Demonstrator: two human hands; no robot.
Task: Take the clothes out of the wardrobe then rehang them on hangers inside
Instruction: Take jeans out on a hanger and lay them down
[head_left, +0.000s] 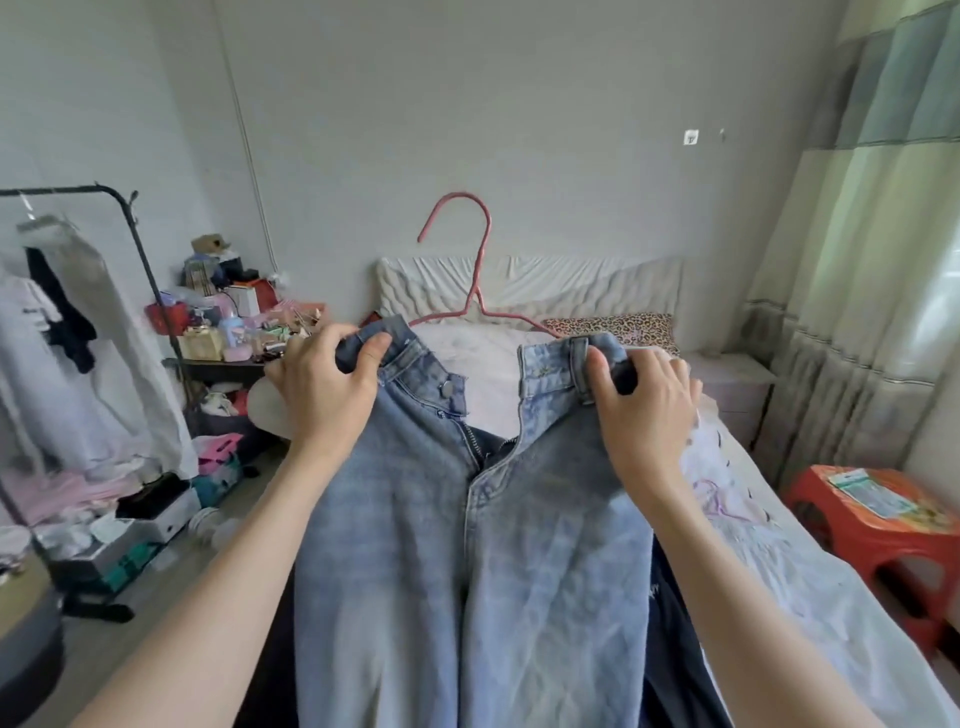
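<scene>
One pair of jeans (467, 519) is out, on its pink hanger (480, 270) at twelve o'clock; my left hand (322, 384) and right hand (644, 400) grip the waistband. Rehanging inside remains.

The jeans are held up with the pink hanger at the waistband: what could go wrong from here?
The jeans are unbuttoned, so the waistband gapes between the left hand and right hand; one side may slip off the pink hanger. The hanging legs could also drag the jeans down.
</scene>
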